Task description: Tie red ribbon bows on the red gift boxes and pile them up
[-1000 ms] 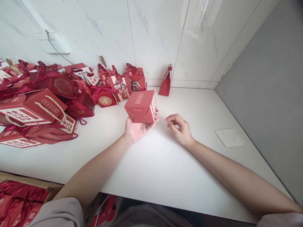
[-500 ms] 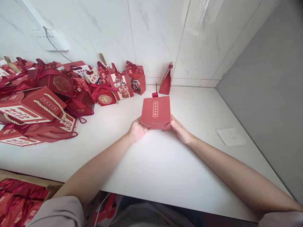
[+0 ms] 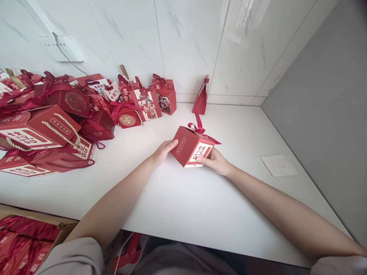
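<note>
Between my two hands, over the middle of the white table, is a red gift box, tilted. A white panel with a red character faces down toward me, and a dark red ribbon is tied at its top. My left hand grips the box's left edge, thumb on the red side and the other fingers hidden behind. My right hand holds the right side, with its thumb across the white panel.
Many red gift boxes are heaped at the left. A narrow red box stands by the tiled wall. A white paper lies at the right. An open carton of red boxes is below left. A grey wall bounds the right.
The box has turned in my hands, so its white panel and tied ribbon now show. My right hand has shifted its grip onto the panel, and my left thumb has come over the side.
</note>
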